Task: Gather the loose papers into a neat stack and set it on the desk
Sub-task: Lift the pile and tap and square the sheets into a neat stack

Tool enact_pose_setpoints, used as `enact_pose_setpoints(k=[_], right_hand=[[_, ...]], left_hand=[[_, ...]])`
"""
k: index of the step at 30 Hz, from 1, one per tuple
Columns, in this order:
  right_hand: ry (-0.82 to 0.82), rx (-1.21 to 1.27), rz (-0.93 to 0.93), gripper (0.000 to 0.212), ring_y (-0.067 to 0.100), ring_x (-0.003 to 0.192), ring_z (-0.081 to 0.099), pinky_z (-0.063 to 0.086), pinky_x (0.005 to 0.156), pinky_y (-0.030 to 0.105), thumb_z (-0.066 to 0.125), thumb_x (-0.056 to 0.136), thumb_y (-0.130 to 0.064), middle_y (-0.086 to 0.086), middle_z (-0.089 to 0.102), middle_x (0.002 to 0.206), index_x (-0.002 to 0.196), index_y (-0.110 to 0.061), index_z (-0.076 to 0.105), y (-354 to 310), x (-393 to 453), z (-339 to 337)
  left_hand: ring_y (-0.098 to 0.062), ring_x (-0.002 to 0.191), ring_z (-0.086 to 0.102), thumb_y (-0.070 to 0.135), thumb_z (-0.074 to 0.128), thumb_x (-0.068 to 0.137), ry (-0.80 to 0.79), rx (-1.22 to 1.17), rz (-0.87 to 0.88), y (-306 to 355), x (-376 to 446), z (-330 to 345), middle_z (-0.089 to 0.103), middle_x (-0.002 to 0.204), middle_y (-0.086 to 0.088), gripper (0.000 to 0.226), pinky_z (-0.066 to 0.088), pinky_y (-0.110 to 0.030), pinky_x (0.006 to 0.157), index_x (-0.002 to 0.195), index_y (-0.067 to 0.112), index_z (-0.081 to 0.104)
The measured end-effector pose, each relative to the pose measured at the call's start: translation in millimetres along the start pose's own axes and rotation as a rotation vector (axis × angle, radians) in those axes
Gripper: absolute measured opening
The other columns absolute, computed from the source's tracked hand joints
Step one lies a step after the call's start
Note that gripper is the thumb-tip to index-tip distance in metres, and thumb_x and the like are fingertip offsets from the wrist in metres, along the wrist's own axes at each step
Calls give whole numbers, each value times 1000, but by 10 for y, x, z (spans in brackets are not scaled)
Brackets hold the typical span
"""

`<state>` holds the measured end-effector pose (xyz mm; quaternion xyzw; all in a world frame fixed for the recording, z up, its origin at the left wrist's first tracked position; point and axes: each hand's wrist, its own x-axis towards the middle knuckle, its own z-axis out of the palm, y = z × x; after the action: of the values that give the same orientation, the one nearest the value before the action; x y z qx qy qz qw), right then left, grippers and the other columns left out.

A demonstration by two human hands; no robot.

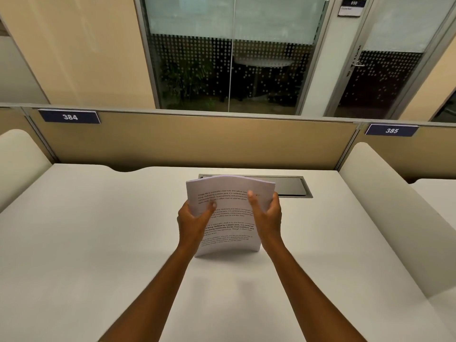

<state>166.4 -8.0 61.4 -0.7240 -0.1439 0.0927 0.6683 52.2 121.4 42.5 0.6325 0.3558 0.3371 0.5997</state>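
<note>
While both hands grip it, the paper stack (228,213) stands upright.

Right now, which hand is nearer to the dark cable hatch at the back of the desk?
Right. The right hand grips the paper stack's right edge just below the cable hatch's front rim; the left hand grips the left edge, farther away.

We read "384" in white on a dark plate (69,116) fixed to the desk partition (197,139) at left, and "385" on a matching plate (391,130) at right. A door sign (351,7) reads "030". The printed paragraphs on the stack of papers (229,213) are too blurred to read.
</note>
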Motion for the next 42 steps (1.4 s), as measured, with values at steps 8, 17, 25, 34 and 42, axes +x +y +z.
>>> enact_pose_setpoints(k=[8, 17, 25, 34, 42], right_hand=[[-111, -120, 115, 55, 16, 99, 60, 54, 79, 25, 74, 83, -13, 2, 60, 120, 130, -20, 46, 546, -144, -125], [-92, -96, 102, 46, 13, 93, 62, 58, 83, 36, 72, 85, -11, -7, 63, 104, 125, -21, 53, 499, -121, -119], [-124, -100, 147, 55, 22, 110, 60, 54, 93, 40, 72, 85, -11, 4, 62, 122, 134, -16, 49, 652, -217, -122], [-129, -88, 123, 51, 16, 103, 59, 53, 82, 25, 72, 85, -11, -7, 60, 111, 128, -24, 49, 652, -172, -138], [-114, -98, 170, 56, 19, 108, 57, 54, 91, 35, 71, 86, -11, 0, 60, 120, 134, -21, 47, 815, -246, -157]], left_hand=[[-28, 102, 66, 5, 65, 90, -98, 13, -110, -529, -132, -93, 70, 109, -3, 30, 59, -41, 83, 115, 22, 62], [-24, 99, 67, 5, 63, 92, -105, -41, -30, -473, -117, -81, 70, 109, -5, 29, 61, -40, 81, 116, 20, 62], [-25, 99, 67, 8, 70, 87, -105, -42, -80, -633, -187, -154, 71, 109, -5, 30, 61, -36, 78, 115, 17, 64], [-18, 94, 67, 8, 69, 88, -113, -48, -69, -567, -165, -151, 71, 104, 3, 27, 57, -22, 70, 110, 24, 64], [-19, 96, 69, 11, 66, 91, -189, -28, -98, -673, -162, -162, 72, 106, 2, 24, 61, -28, 75, 111, 24, 64]])
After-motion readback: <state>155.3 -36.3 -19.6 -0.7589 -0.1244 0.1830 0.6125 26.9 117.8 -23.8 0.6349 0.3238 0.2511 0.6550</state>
